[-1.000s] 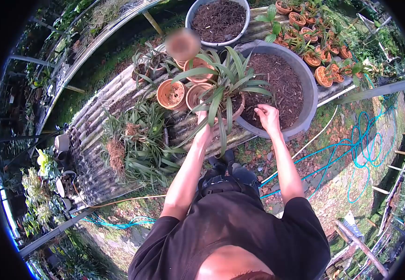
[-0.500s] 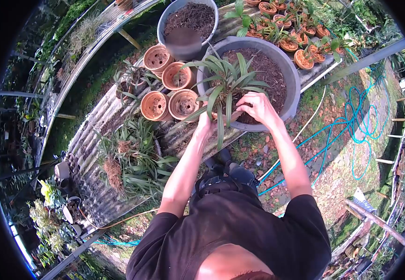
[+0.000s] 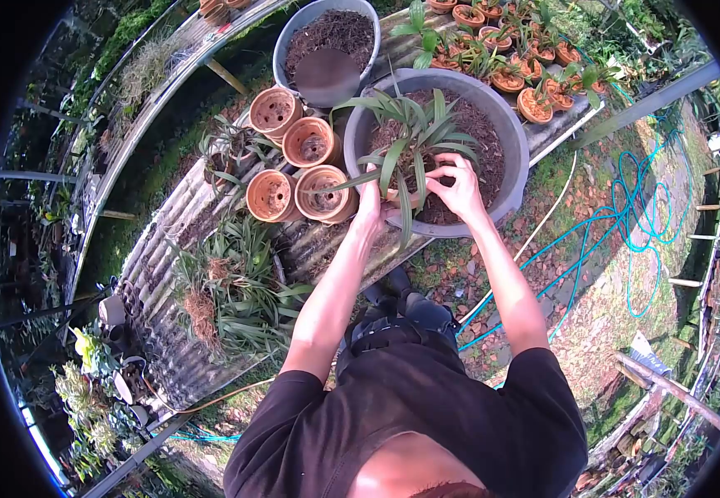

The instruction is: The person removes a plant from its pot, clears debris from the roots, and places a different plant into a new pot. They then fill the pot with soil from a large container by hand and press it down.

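Note:
A strap-leaved green plant (image 3: 410, 137) stands in a small terracotta pot (image 3: 402, 197), held over the near side of a large grey tub (image 3: 521, 158) of dark potting mix (image 3: 490, 124). My left hand (image 3: 369, 206) is closed on the left side of the pot, with some fingers hidden behind leaves. At the plant's right, my right hand (image 3: 459, 189) bends its fingers and thumb together by the pot rim and leaf bases. What those fingertips pinch, if anything, is too small to make out. Leaves hide much of the pot.
Several terracotta pots (image 3: 308, 141) stand left of the tub. Behind them is a grey bucket (image 3: 372, 37) of dark mix. Bare-rooted plants (image 3: 240, 286) lie on the corrugated bench (image 3: 169, 332). Small potted plants (image 3: 534, 104) crowd the far right; a blue hose (image 3: 625, 216) lies on the ground.
My right hand has shifted slightly up and its fingers have moved in beside the leaf bases. My left hand and the pot have tilted or turned a little, with the leaves swinging along.

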A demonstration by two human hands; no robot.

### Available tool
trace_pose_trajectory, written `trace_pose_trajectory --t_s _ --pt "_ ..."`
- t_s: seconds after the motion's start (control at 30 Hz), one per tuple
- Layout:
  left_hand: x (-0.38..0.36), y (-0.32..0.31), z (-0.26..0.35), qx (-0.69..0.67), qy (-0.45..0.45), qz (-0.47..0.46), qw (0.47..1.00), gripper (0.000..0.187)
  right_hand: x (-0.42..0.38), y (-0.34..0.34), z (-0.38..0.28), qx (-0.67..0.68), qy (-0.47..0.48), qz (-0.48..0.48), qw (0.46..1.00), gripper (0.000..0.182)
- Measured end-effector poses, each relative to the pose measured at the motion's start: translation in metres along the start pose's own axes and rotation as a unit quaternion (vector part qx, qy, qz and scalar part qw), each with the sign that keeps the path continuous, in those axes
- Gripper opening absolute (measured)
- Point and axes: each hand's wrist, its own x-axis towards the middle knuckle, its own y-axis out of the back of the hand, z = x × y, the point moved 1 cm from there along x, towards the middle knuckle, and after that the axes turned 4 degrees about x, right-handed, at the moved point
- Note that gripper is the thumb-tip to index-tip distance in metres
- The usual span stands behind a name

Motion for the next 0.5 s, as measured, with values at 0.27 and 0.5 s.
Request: trace_pose_trajectory --t_s 0.27,0.5 --pt "0.011 0.0 -0.014 -0.043 -0.158 -0.01 0.986 0.059 -0.003 -0.03 0.011 0.376 -0.37 0.04 0.848 0.074" --pt "0.005 -0.003 -0.015 -0.098 -0.177 -0.045 0.978 0.047 -0.019 -0.044 0.005 0.488 -0.354 0.041 0.797 0.05"
